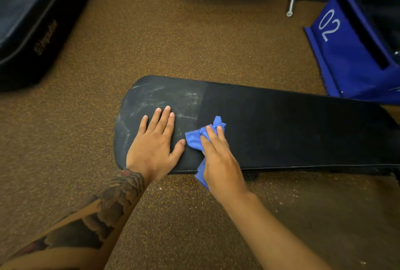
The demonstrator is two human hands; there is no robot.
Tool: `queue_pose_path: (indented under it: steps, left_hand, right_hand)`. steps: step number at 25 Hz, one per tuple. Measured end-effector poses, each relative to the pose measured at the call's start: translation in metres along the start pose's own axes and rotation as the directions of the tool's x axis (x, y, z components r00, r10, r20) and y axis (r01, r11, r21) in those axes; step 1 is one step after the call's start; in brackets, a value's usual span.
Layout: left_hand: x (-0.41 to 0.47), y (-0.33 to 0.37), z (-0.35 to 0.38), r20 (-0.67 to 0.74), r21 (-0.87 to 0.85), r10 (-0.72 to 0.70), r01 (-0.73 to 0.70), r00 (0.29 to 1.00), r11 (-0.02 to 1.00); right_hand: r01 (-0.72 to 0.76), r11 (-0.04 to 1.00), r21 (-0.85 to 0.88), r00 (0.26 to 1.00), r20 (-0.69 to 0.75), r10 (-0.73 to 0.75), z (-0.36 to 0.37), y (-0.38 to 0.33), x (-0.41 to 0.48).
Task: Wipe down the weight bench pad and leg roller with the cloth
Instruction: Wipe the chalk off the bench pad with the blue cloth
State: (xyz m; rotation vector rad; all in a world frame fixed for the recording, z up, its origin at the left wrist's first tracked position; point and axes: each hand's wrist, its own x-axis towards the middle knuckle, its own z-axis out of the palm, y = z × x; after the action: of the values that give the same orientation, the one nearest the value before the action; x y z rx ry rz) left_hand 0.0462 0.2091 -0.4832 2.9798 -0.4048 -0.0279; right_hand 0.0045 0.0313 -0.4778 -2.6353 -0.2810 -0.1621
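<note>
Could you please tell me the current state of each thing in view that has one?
bench pad: pale streaks on its left end, evenly dark elsewhere.
cloth: bunched, lying on the pad, pressed under the right hand.
left hand: flat on the streaked end, fingers straight.
right hand: presses the cloth onto the pad, fingers extended.

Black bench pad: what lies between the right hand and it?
The crumpled blue cloth lies under the right hand on the black bench pad; head view shows it.
</note>
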Motion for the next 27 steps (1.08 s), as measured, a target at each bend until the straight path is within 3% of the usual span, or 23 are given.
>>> queue_pose_path:
  steps: [9,16,23,27]
  left_hand:
    - [-0.003,-0.007,-0.016,0.088,-0.038,0.015,-0.011,0.996,0.999]
    - [-0.014,-0.074,-0.03,0.044,-0.007,-0.1,0.1,0.994,0.995]
    - [-0.016,-0.073,-0.007,0.019,-0.189,-0.096,0.098,0.995,0.977]
    - [-0.016,-0.077,-0.005,-0.007,-0.188,-0.082,0.079,0.997,0.979]
  right_hand:
    - [0.036,0.992,-0.125,0.998,-0.05,-0.043,0.009,0.007,-0.008]
    - [0.024,0.996,-0.083,1.0,0.01,-0.023,0.006,0.009,-0.008]
    - [0.082,0.975,-0.207,0.994,0.094,-0.064,-0.01,0.013,-0.01]
    - [0.048,0.99,-0.133,0.998,0.05,-0.042,-0.001,0.011,-0.008]
